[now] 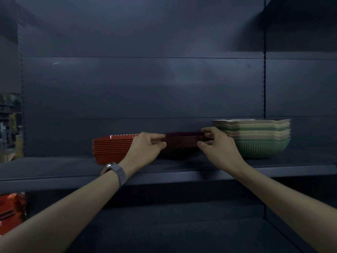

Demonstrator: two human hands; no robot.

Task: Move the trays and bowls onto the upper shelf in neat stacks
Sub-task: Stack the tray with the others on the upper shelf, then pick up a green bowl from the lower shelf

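Head view, only one available. Both arms are reaching up to the upper shelf [54, 172].

Left hand [145, 148] is gripping the left end of the dark maroon stack [182, 145]. The fingers are curled in and the thumb is closing against them, clamped on the stack's edge. The wristwatch [114, 172] is sitting on that wrist, just over the shelf lip.

Right hand [217, 145] is gripping the right end of the same stack, index finger over the top rim and thumb underneath, a narrow pinch with the remaining fingers curled behind.

The dark maroon stack is sitting low over the shelf, between the red tray stack [111, 147] on the left and the green bowl stack [255, 139] on the right. The shadow underneath is too deep to tell whether it is fully resting on the shelf.

The red tray stack is standing on the shelf, partly hidden behind the left hand. The green bowl stack is standing taller, just beside the right hand's knuckles.

Red packs [11, 207] are showing at the far left, below the shelf.
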